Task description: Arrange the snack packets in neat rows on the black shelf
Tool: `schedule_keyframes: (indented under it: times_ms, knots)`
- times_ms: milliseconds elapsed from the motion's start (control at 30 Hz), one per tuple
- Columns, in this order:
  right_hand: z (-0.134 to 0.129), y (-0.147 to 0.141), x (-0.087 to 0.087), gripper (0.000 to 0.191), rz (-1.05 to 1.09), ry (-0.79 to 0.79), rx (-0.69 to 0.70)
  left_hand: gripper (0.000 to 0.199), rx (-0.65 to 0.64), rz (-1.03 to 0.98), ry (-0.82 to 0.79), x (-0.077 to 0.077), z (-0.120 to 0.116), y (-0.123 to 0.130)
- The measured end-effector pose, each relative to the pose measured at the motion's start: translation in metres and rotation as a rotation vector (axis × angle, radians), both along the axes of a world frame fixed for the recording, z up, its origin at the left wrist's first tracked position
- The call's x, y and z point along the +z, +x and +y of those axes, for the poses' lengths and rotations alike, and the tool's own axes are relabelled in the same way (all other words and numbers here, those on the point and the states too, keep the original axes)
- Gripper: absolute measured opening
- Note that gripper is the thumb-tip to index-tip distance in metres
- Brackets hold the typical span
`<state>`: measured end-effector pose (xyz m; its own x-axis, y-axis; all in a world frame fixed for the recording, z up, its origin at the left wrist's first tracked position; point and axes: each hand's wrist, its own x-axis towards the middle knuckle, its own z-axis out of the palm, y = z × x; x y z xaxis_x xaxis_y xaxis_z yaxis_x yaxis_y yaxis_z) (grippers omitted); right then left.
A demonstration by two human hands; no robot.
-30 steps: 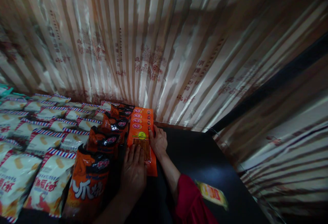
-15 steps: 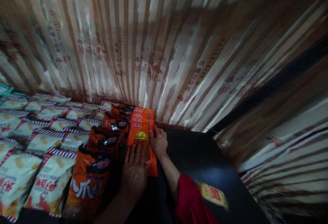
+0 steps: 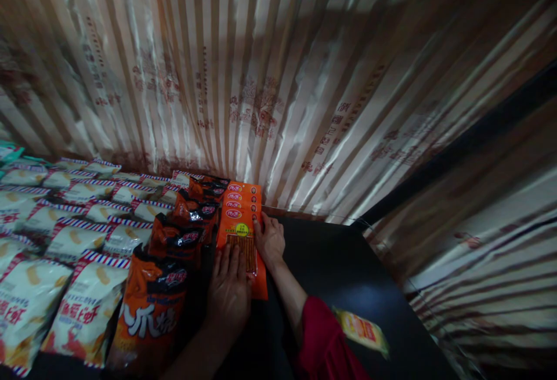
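Observation:
Several flat orange snack packets lie overlapped in a column on the black tabletop, with only the upper strips of the rear ones showing. The front packet has a clear window with brown sticks inside and a yellow round label. My left hand lies flat over its lower left part, fingers stretched forward. Along the right edge of the packets rests my right hand, its thumb against the edge and its other fingers loosely extended. Neither hand lifts a packet.
Left of the packets stands a row of orange-and-black snack bags, then rows of white snack bags. A small yellow packet lies on the black tabletop at right. Striped curtain hangs behind; a dark bar slants at right.
Almost nothing differs. Both hands stay on the orange packets, and the whole view has shifted very slightly.

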<state>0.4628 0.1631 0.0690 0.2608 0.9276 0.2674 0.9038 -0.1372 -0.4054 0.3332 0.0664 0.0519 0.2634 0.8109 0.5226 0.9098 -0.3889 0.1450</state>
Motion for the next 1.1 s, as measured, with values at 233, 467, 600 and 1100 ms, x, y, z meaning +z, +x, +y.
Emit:
schedule_keyframes:
  times_ms: [233,467,600,1100]
  knots:
    - [0.001,0.0,-0.003,0.042,-0.015,0.013,-0.004,0.04,-0.024,-0.01,0.028,0.0,-0.001,0.002]
    - [-0.001,-0.002,-0.002,0.041,-0.006,0.013,-0.012,0.039,-0.087,-0.08,0.067,-0.008,-0.009,0.005]
    - [-0.002,-0.001,0.0,0.041,0.006,0.022,-0.006,0.043,-0.043,-0.105,0.031,0.0,-0.006,0.014]
    - [-0.003,-0.001,0.001,0.043,0.032,0.016,0.003,0.039,0.054,-0.007,-0.103,0.017,0.06,0.027]
